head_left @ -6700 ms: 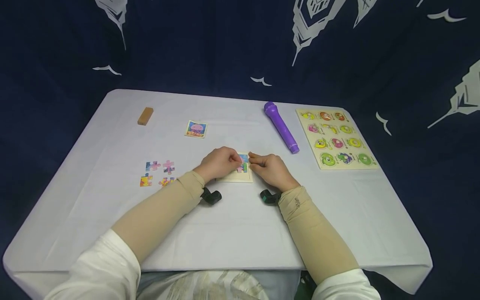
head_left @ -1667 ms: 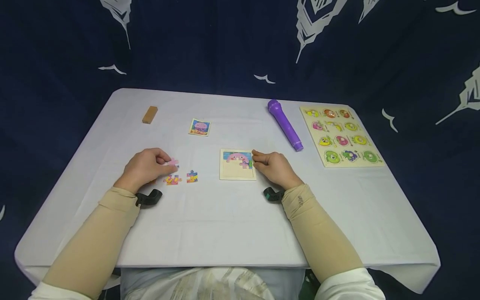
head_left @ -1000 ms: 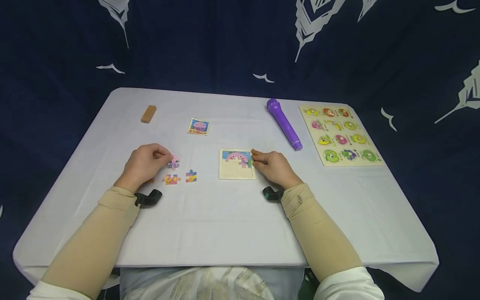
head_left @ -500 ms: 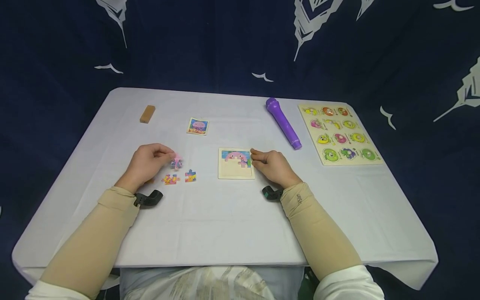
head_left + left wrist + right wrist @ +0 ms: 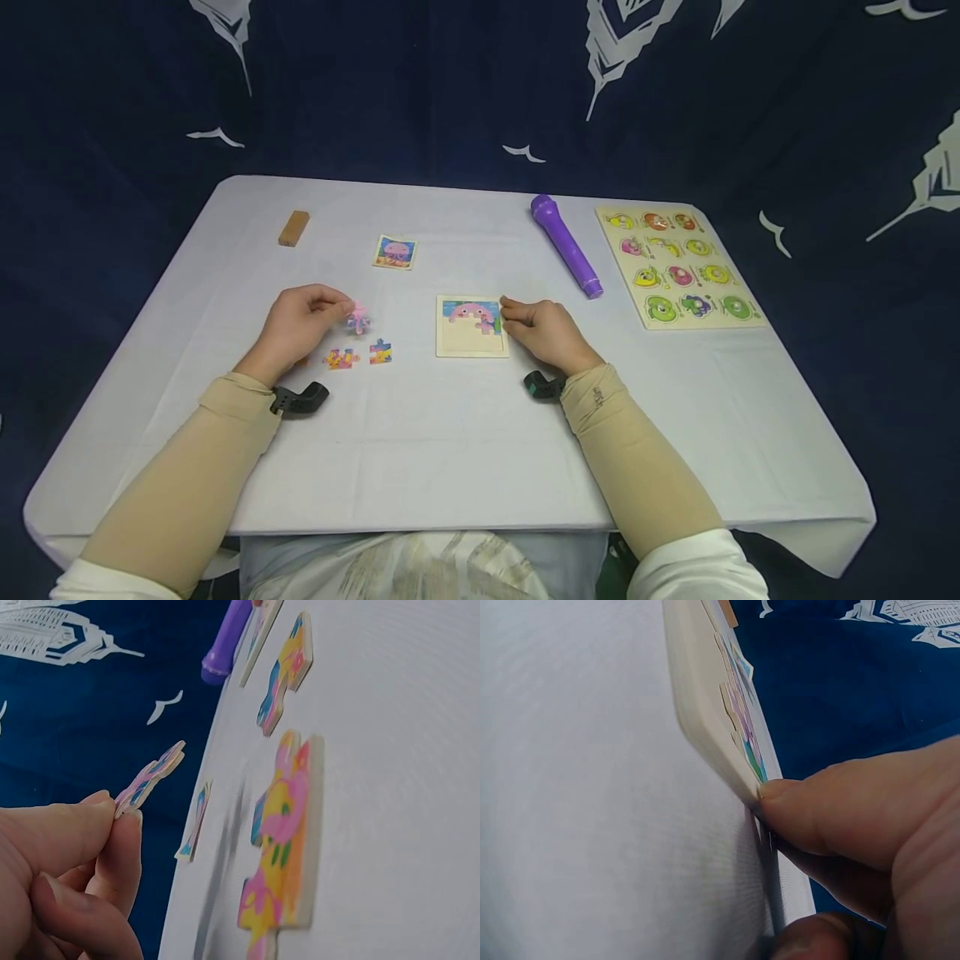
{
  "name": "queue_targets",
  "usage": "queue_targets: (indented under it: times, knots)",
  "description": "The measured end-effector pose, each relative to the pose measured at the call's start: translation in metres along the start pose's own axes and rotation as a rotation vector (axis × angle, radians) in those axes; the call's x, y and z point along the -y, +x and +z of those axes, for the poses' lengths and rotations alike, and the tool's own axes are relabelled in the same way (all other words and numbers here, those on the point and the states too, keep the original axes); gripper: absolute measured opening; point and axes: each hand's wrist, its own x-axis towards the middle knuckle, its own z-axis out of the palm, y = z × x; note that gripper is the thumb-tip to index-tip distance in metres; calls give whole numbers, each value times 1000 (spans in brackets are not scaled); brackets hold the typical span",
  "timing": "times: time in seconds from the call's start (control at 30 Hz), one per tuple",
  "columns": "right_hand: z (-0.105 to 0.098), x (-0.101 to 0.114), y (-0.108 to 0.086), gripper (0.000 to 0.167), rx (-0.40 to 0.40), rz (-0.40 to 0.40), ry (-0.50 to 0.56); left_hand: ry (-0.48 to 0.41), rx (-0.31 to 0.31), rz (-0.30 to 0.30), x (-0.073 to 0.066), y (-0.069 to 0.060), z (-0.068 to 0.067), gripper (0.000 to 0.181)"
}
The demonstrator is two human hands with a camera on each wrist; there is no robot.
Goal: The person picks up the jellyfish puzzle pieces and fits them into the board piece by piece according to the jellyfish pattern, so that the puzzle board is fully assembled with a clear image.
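My left hand pinches a pink and blue jigsaw piece between thumb and fingertip. In the left wrist view this piece is held tilted, apart from the table. Below it lie two loose jigsaw pieces, a yellow and pink one and a blue and yellow one. A bit of orange shows beside the left wrist, mostly hidden. My right hand pinches the right edge of the square puzzle tray, its thumb on the rim. Pink and blue pieces fill the tray's top and right middle.
A small picture card of a pink sea creature lies beyond the pieces. At the far left is a wooden block. A purple toy microphone and a fruit puzzle board lie on the right of the white table.
My left hand has left the tray, gone left to the loose pieces and picked up the pink and blue one, now raised and shifted slightly right. My right hand stays at the tray.
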Motion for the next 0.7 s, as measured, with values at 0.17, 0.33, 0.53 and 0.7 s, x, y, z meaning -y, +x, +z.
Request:
queue_targets:
  times: [0.17,0.33,0.53,0.7]
  knots:
    - [0,1,0,33,2,1,10,-31,11,-7,-4,4,4,31]
    - [1,1,0,33,12,0,14,-78,36,-14,-10,6,4,31]
    - [1,0,0,33,6,-3,6,-112,61,-14,-21,9,6,34]
    - [-1,0,0,32,1,-17,2,-109,89,-12,-32,16,16,31]
